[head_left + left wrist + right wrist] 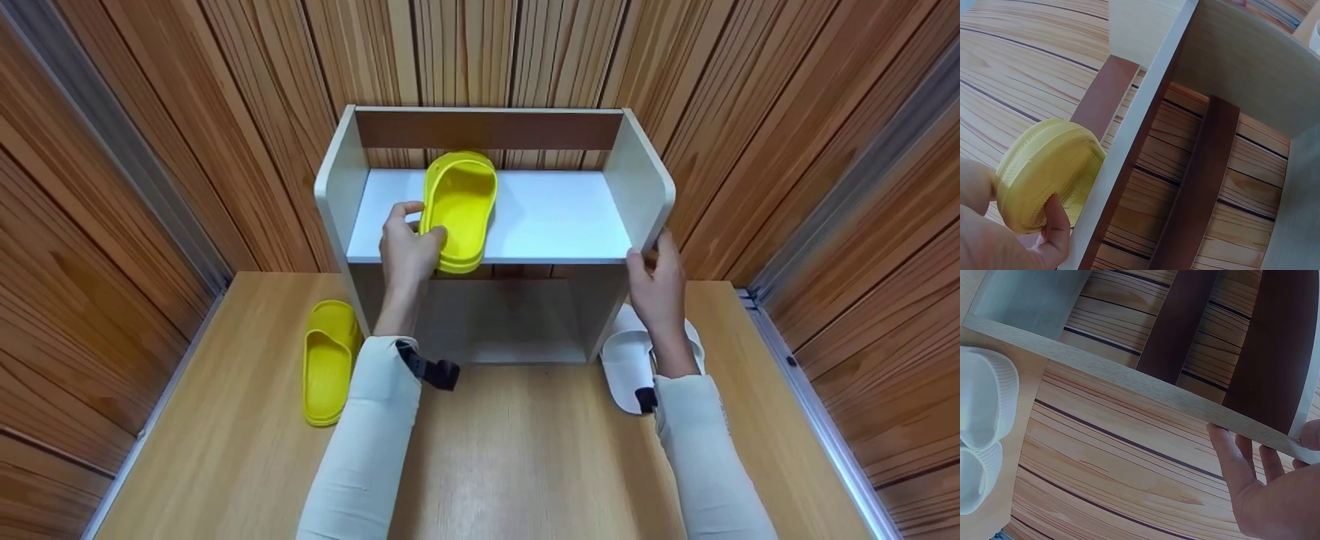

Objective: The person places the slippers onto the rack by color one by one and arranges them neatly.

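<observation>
My left hand (409, 247) pinches the left side of a yellow clog (471, 202), thumb inside the opening and fingers outside. The clog is over the upper board of a small white shelf (559, 217), its heel by the front edge; in the left wrist view the clog (1044, 185) appears tilted. My right hand (660, 289) grips the front edge of the shelf's right side panel. In the right wrist view the thumb of that hand (1275, 500) lies on one side of the panel and the fingers on the other.
Another yellow clog (330, 367) lies on the wooden floor (517, 450) left of the shelf. A pair of white slippers (985, 399) sits at the right, partly hidden by my right arm in the head view. Wood-grain walls (465, 52) enclose the area.
</observation>
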`<state>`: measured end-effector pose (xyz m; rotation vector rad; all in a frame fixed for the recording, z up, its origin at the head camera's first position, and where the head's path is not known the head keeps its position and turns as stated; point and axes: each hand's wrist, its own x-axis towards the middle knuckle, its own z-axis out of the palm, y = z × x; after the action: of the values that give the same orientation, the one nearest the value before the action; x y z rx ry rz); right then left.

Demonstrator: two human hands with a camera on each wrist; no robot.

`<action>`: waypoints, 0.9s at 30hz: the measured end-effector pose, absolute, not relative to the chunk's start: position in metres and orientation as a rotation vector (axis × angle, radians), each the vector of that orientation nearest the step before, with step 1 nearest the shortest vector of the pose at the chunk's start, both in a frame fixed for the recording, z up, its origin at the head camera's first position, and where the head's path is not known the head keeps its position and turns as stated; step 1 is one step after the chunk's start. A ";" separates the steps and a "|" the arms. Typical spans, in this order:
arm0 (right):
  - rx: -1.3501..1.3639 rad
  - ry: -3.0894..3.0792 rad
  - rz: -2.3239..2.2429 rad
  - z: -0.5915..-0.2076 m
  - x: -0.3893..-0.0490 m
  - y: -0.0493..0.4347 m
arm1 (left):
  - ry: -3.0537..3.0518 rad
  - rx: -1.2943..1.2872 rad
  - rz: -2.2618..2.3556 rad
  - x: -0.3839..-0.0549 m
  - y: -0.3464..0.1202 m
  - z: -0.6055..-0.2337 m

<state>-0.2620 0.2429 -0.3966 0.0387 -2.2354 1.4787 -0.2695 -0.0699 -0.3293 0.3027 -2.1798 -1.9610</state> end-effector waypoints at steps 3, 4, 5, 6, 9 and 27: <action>0.038 -2.233 1.481 -0.395 -0.262 0.244 | -2.206 0.303 -1.929 -0.270 -0.068 -0.328; 0.040 -2.233 1.482 -0.395 -0.262 0.244 | -2.223 0.305 -1.907 -0.270 -0.067 -0.328; 0.044 -2.232 1.479 -0.395 -0.262 0.244 | -2.248 0.302 -1.867 -0.270 -0.067 -0.328; 0.047 -2.232 1.476 -0.395 -0.262 0.244 | -2.274 0.300 -1.822 -0.270 -0.067 -0.328; 0.059 -2.226 1.476 -0.396 -0.262 0.243 | -2.347 0.279 -1.681 -0.269 -0.065 -0.330; 0.027 -2.251 1.477 -0.396 -0.262 0.244 | -2.461 0.244 -1.322 -0.268 -0.063 -0.341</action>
<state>-0.2623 0.2437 -0.3963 0.0269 -2.2506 1.4769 -0.2679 -0.0628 -0.3409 0.2439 -2.4605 -1.3222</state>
